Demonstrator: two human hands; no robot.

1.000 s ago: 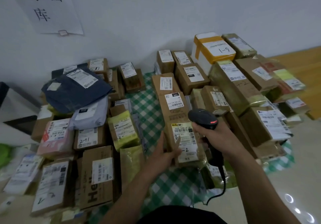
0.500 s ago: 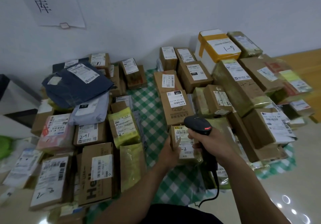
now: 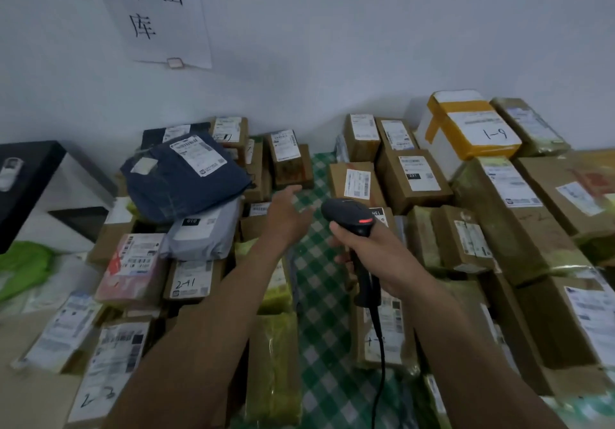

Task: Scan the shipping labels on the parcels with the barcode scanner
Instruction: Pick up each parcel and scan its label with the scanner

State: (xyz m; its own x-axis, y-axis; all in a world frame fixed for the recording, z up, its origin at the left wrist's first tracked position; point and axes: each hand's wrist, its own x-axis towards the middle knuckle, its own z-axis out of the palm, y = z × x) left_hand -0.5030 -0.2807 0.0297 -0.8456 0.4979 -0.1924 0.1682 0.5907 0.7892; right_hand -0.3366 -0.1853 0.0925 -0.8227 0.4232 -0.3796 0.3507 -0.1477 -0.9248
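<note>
My right hand (image 3: 372, 245) covers the scanner (image 3: 349, 212) grip; print on the labels (image 3: 357, 184) blurs unreadable; far-right boxes (image 3: 595, 192) are cropped at the edge.

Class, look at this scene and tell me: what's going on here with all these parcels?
A person is working through labelled parcels laid out on a green checked cloth. Their right hand grips a black barcode scanner with its red light lit. Their left hand is open and stretched forward towards the parcels at the back, holding nothing.
</note>
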